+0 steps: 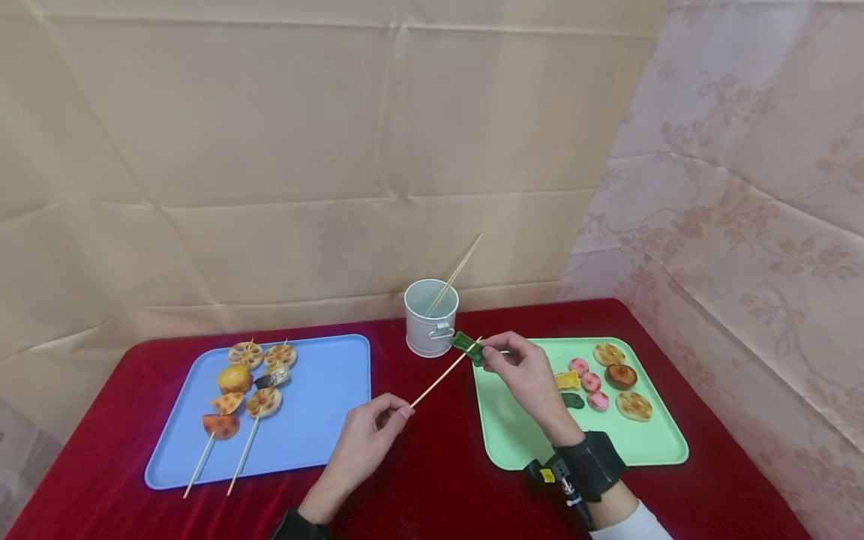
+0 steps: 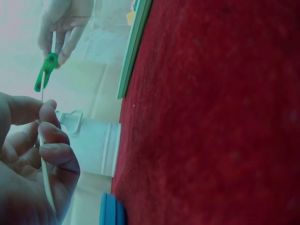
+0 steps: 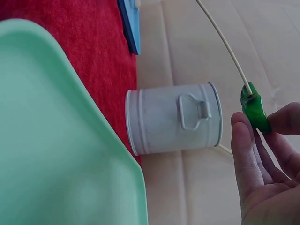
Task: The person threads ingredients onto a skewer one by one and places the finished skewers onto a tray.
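In the head view my left hand point(image 1: 367, 431) pinches a thin wooden skewer point(image 1: 439, 380) between thumb and fingers, its tip angled up to the right. My right hand point(image 1: 526, 373) holds a glossy green piece, like a slice of green pepper point(image 1: 466, 346), by one end at the skewer's tip. A little of the tip shows past the slice. Seen from the right wrist, the skewer point(image 3: 226, 43) enters the green slice point(image 3: 254, 111) close to its far end. The left wrist view shows the lower skewer point(image 2: 46, 180) running along my left palm.
A white metal bucket point(image 1: 424, 336) with thin sticks stands behind my hands. On the left, a blue tray point(image 1: 331, 397) carries two loaded skewers with lotus root slices point(image 1: 246, 355). To the right, a green tray point(image 1: 502, 431) bears pink pieces point(image 1: 591, 382), browned rounds point(image 1: 634, 406) and a mushroom-like piece point(image 1: 621, 376).
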Action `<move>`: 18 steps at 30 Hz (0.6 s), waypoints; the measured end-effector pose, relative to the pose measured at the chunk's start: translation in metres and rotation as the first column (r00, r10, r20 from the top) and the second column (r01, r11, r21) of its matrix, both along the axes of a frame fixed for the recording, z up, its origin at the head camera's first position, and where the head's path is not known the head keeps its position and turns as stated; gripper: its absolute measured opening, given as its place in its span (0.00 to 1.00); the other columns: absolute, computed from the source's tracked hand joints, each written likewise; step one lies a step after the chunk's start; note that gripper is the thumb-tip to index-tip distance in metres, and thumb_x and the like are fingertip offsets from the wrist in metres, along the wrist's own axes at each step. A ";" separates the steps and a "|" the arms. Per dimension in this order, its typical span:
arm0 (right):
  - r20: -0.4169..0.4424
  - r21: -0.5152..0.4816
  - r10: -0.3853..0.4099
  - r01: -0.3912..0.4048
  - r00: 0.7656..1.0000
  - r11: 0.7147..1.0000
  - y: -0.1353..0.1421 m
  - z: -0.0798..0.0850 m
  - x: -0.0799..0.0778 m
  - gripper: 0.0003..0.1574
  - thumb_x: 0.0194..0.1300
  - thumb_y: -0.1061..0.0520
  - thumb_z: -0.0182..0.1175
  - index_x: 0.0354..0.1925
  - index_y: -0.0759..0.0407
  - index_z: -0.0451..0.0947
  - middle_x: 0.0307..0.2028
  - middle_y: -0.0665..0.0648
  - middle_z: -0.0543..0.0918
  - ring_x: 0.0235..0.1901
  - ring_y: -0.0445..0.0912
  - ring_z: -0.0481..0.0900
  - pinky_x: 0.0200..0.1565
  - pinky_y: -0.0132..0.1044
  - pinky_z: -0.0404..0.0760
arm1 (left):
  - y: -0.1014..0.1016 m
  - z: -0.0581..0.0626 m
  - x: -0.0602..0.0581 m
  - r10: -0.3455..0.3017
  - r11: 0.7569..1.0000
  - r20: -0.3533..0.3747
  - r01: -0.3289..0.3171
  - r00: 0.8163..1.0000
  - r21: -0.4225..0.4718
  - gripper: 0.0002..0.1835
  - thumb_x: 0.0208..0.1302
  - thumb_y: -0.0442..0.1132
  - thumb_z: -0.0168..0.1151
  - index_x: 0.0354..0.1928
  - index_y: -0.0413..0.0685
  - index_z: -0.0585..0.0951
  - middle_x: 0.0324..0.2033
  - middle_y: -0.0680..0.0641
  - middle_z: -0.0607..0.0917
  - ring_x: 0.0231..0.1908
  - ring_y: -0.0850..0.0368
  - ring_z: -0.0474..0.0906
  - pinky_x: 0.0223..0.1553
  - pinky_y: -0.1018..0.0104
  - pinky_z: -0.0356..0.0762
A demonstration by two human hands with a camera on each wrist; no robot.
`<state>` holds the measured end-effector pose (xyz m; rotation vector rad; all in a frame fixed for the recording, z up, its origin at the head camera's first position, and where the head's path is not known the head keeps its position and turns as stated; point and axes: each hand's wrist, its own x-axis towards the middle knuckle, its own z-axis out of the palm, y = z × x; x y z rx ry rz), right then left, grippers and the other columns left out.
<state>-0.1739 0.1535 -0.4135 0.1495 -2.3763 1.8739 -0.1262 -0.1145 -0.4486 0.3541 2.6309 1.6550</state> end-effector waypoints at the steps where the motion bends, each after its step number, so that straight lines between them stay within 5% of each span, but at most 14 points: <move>1: 0.004 -0.001 0.001 -0.001 1.000 1.000 -0.001 0.000 0.000 0.10 0.71 0.62 0.65 0.47 0.67 0.83 0.43 0.65 0.86 0.37 0.54 0.89 0.43 0.35 0.86 | 0.001 0.000 0.000 0.003 1.000 0.000 -0.003 1.000 0.002 0.05 0.71 0.34 0.65 0.37 0.50 0.87 0.24 0.58 0.79 0.26 0.64 0.72 0.30 0.69 0.70; 18: 0.016 -0.030 0.043 -0.043 0.999 0.999 -0.015 0.000 0.007 0.11 0.70 0.59 0.68 0.45 0.66 0.83 0.41 0.63 0.87 0.38 0.58 0.89 0.43 0.37 0.86 | 0.026 0.007 -0.006 0.019 0.995 0.009 -0.020 1.000 0.094 0.06 0.72 0.36 0.63 0.38 0.43 0.86 0.23 0.55 0.79 0.25 0.64 0.74 0.28 0.70 0.71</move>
